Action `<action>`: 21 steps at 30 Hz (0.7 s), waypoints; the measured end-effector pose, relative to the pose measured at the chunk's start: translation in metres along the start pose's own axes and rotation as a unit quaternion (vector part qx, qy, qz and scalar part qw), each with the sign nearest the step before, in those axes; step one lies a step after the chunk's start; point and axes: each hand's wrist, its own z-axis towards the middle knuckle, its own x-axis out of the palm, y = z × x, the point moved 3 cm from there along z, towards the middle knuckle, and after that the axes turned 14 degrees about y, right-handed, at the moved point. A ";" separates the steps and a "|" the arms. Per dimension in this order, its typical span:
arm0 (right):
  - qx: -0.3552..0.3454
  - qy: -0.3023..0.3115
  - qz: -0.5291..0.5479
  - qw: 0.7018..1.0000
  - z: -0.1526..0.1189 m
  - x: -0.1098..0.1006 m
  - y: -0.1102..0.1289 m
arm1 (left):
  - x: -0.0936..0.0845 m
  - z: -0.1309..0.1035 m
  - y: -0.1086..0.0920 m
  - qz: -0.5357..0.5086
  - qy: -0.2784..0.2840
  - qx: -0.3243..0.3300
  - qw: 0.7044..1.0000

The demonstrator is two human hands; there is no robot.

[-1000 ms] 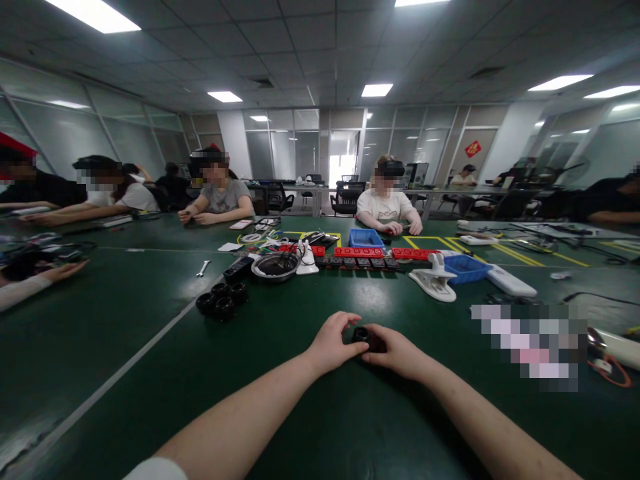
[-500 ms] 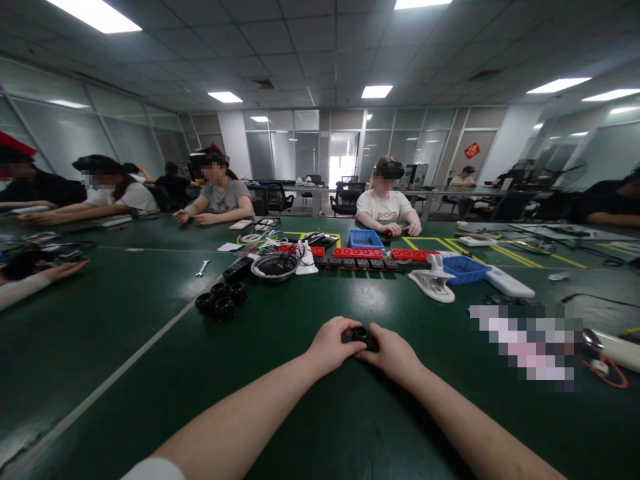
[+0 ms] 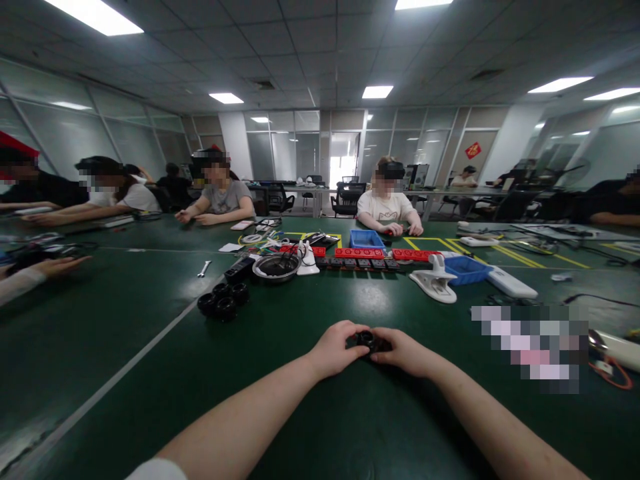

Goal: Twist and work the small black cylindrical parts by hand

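Just above the green tabletop, a small black ring-shaped part [image 3: 366, 340] with a hollow middle sits between both hands. My left hand [image 3: 337, 348] grips its left side, thumb in front and fingers behind. From the right, the thumb and fingertips of my right hand [image 3: 407, 353] close round the same part, with a dark gap inside the curl of that hand. Several similar black round parts [image 3: 223, 300] stand bunched together on the table to the left. The exact kind of these parts is too small to make out.
Further forward lie a round metal dish [image 3: 277, 275], a white clip base [image 3: 436, 285], red strips [image 3: 359, 253] and blue trays [image 3: 467, 269]. A wrench [image 3: 204, 269] lies at left. A co-worker's hand [image 3: 63, 265] is at far left; other people sit across the table.
Both hands have shifted slightly right with the black part. My right hand's fingers have drawn back a little, showing more of the part and a wider gap.
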 end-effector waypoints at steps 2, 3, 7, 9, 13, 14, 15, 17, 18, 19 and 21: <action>0.009 0.005 0.000 1.000 0.000 -0.001 -0.002 | 0.001 0.000 -0.001 -0.002 0.000 0.002 1.000; 0.017 0.000 -0.007 1.000 0.000 -0.001 -0.002 | 0.001 0.000 -0.001 0.000 -0.002 0.000 1.000; 0.057 -0.048 -0.064 0.995 0.004 0.003 0.001 | 0.002 0.000 -0.001 0.017 -0.014 -0.015 1.000; 0.099 -0.089 -0.117 0.984 0.005 0.007 0.004 | 0.003 0.000 0.000 0.030 -0.035 -0.034 0.998; 0.173 -0.147 -0.221 0.948 0.007 0.015 0.013 | 0.005 0.000 0.004 0.056 -0.083 -0.075 0.992; 0.179 -0.150 -0.234 0.944 0.007 0.016 0.014 | 0.006 0.000 0.004 0.061 -0.086 -0.075 0.992; 0.182 -0.148 -0.239 0.942 0.006 0.016 0.015 | 0.005 0.000 0.004 0.063 -0.085 -0.071 0.992; 0.178 -0.141 -0.224 0.948 0.004 0.014 0.015 | 0.004 0.000 0.004 0.060 -0.075 -0.055 0.994; 0.170 -0.134 -0.206 0.954 0.003 0.013 0.013 | 0.003 0.000 0.004 0.055 -0.068 -0.047 0.995; 0.156 -0.123 -0.183 0.963 0.002 0.011 0.011 | 0.002 0.000 0.004 0.049 -0.059 -0.038 0.996; 0.108 -0.093 -0.129 0.981 0.001 0.007 0.007 | 0.000 0.001 0.003 0.039 -0.038 -0.020 0.998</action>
